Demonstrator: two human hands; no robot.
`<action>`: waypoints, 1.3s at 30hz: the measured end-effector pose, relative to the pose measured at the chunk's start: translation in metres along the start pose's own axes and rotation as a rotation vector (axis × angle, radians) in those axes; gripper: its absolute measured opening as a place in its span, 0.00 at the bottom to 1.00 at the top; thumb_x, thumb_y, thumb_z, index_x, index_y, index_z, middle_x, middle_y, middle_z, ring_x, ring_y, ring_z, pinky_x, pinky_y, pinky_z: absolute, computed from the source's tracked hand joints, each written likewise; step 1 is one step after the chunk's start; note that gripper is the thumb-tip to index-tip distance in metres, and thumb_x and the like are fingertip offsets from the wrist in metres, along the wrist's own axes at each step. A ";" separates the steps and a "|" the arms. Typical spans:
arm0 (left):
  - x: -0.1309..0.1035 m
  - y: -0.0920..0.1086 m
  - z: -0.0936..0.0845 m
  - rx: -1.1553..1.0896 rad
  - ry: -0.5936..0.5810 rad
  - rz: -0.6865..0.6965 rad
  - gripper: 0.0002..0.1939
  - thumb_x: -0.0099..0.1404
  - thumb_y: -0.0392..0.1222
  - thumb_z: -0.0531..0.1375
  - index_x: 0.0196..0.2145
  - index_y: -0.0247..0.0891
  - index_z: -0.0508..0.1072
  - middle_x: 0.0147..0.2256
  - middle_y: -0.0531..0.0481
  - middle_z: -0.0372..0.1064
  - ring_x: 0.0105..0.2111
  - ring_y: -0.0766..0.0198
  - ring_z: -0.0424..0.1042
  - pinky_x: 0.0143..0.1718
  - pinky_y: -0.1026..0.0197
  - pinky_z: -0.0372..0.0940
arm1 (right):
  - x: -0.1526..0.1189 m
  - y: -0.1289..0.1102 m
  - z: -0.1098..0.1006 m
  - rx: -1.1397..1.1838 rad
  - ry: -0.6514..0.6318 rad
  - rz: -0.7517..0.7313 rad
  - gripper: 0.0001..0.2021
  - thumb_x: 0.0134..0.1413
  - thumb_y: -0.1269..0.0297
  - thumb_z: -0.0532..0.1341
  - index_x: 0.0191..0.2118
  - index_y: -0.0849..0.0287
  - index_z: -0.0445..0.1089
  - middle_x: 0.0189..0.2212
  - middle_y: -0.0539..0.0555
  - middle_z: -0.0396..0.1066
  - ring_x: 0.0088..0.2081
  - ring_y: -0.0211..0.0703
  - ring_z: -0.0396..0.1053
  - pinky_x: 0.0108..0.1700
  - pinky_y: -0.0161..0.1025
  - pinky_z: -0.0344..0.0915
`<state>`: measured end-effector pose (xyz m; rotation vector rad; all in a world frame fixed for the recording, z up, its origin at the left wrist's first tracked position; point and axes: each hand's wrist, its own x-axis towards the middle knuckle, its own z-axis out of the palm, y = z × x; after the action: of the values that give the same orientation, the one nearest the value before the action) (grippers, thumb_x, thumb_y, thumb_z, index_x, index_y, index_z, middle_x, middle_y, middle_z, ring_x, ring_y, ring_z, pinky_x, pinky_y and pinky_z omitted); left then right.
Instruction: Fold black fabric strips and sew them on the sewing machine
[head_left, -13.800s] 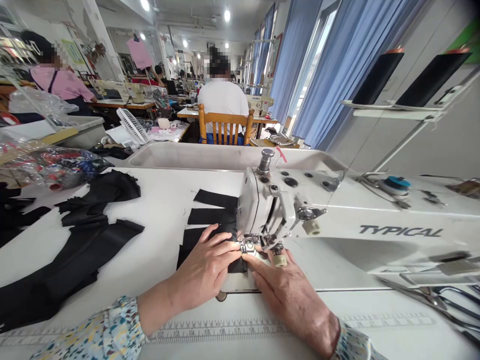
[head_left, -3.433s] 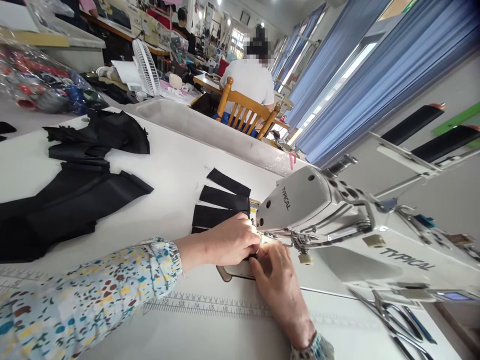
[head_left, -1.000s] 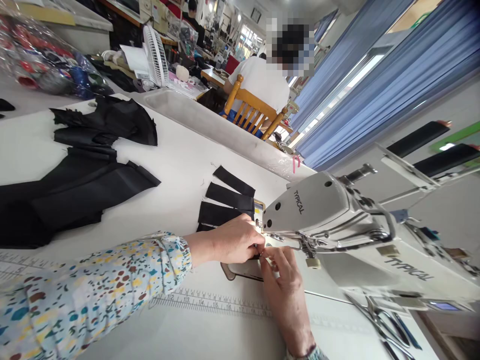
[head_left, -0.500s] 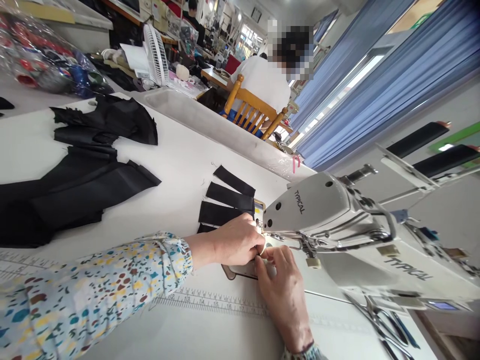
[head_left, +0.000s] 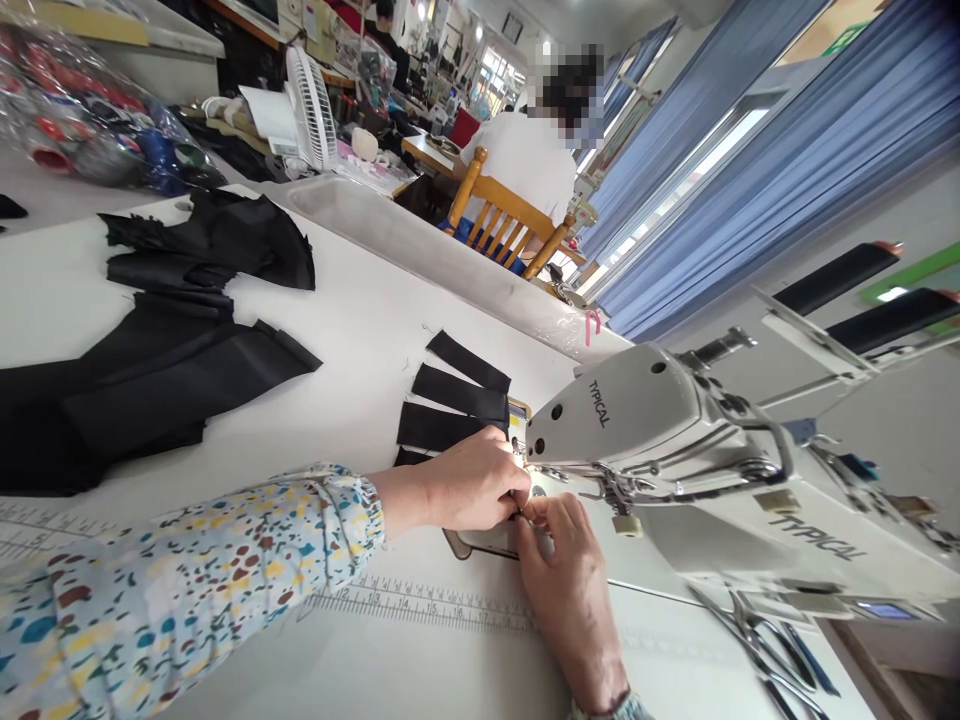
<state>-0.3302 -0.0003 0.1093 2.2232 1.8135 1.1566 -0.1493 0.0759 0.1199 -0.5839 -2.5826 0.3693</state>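
Several black fabric strips (head_left: 441,427) lie side by side on the white table, their right ends at the needle area of a sewing machine (head_left: 637,410). My left hand (head_left: 476,480) is closed in a pinch just in front of the needle, over the lowest strip, and hides most of it. Close against its fingertips, my right hand (head_left: 566,560) is also closed in a pinch. A small bit of black fabric shows between the two sets of fingertips. The needle and presser foot are largely hidden by my left hand.
Black fabric pieces (head_left: 165,380) lie on the table's left. A printed ruler scale (head_left: 435,603) runs along the front. Scissors (head_left: 765,640) rest at lower right. Beyond the table, a person in white (head_left: 517,165) sits on a wooden chair (head_left: 510,215), near a fan (head_left: 311,110).
My right hand has shifted very slightly, its fingertips still close to my left hand's. My left hand and the strips have stayed in place. The seated person's head has moved a little left.
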 end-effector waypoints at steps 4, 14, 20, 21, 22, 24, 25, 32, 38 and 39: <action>0.001 0.002 -0.002 0.013 -0.001 0.000 0.10 0.62 0.29 0.64 0.27 0.42 0.79 0.23 0.56 0.73 0.28 0.64 0.67 0.48 0.58 0.60 | 0.001 -0.004 -0.005 0.046 -0.035 0.039 0.03 0.64 0.66 0.57 0.37 0.54 0.66 0.34 0.52 0.66 0.38 0.46 0.66 0.40 0.45 0.64; 0.002 0.003 -0.001 0.038 -0.001 0.005 0.10 0.59 0.27 0.63 0.25 0.40 0.76 0.23 0.55 0.72 0.28 0.64 0.67 0.48 0.57 0.61 | 0.001 -0.003 -0.002 -0.017 0.007 -0.026 0.06 0.65 0.68 0.55 0.35 0.55 0.65 0.32 0.52 0.66 0.37 0.46 0.65 0.38 0.44 0.63; 0.001 0.001 -0.002 0.014 -0.014 -0.014 0.10 0.59 0.28 0.64 0.27 0.43 0.79 0.24 0.57 0.75 0.30 0.63 0.69 0.48 0.57 0.61 | 0.002 -0.002 -0.002 0.016 -0.004 -0.043 0.06 0.67 0.70 0.55 0.36 0.55 0.66 0.34 0.52 0.66 0.38 0.46 0.65 0.40 0.44 0.63; 0.001 0.001 -0.003 0.004 -0.016 -0.020 0.10 0.59 0.28 0.64 0.28 0.43 0.79 0.24 0.57 0.75 0.30 0.63 0.69 0.49 0.57 0.61 | 0.002 -0.002 -0.002 0.018 -0.001 -0.045 0.06 0.67 0.70 0.55 0.37 0.55 0.66 0.34 0.52 0.65 0.38 0.46 0.65 0.40 0.44 0.63; 0.000 0.001 -0.003 -0.007 -0.018 -0.026 0.10 0.59 0.28 0.64 0.29 0.44 0.80 0.24 0.58 0.75 0.30 0.64 0.69 0.49 0.58 0.61 | 0.002 -0.002 -0.002 0.019 0.003 -0.047 0.06 0.67 0.70 0.55 0.37 0.55 0.66 0.34 0.52 0.65 0.38 0.46 0.65 0.40 0.44 0.63; 0.000 0.001 -0.004 -0.023 -0.020 -0.035 0.10 0.60 0.29 0.65 0.30 0.45 0.81 0.25 0.59 0.75 0.30 0.65 0.70 0.49 0.59 0.61 | 0.002 -0.003 -0.001 0.015 0.008 -0.054 0.06 0.67 0.70 0.56 0.36 0.55 0.65 0.33 0.52 0.65 0.37 0.45 0.64 0.39 0.44 0.63; 0.001 0.001 -0.004 -0.027 -0.021 -0.037 0.10 0.60 0.29 0.65 0.30 0.45 0.81 0.25 0.59 0.75 0.30 0.65 0.70 0.49 0.59 0.61 | 0.001 -0.003 -0.001 0.010 0.010 -0.059 0.06 0.67 0.70 0.55 0.36 0.55 0.65 0.33 0.51 0.65 0.36 0.45 0.64 0.38 0.43 0.63; 0.001 0.000 -0.002 -0.006 -0.026 -0.011 0.09 0.61 0.29 0.65 0.29 0.43 0.80 0.24 0.58 0.75 0.30 0.64 0.69 0.48 0.59 0.60 | 0.000 0.001 -0.003 0.010 0.000 -0.035 0.05 0.66 0.70 0.56 0.37 0.55 0.67 0.34 0.52 0.66 0.38 0.46 0.64 0.40 0.44 0.63; 0.001 0.001 -0.001 0.024 -0.011 0.025 0.12 0.60 0.26 0.62 0.25 0.42 0.76 0.22 0.58 0.73 0.27 0.64 0.66 0.46 0.58 0.60 | 0.001 -0.002 -0.012 0.099 -0.073 0.044 0.10 0.71 0.63 0.53 0.36 0.54 0.67 0.34 0.52 0.67 0.37 0.45 0.65 0.39 0.43 0.63; 0.001 0.001 -0.001 0.029 -0.005 0.027 0.12 0.60 0.26 0.62 0.24 0.41 0.75 0.22 0.57 0.73 0.27 0.64 0.66 0.45 0.58 0.60 | 0.002 -0.003 -0.011 0.094 -0.064 0.043 0.10 0.70 0.63 0.54 0.35 0.54 0.66 0.33 0.52 0.66 0.36 0.45 0.64 0.38 0.43 0.63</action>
<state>-0.3299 0.0001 0.1110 2.2713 1.8149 1.1359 -0.1461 0.0758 0.1311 -0.6033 -2.6002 0.5292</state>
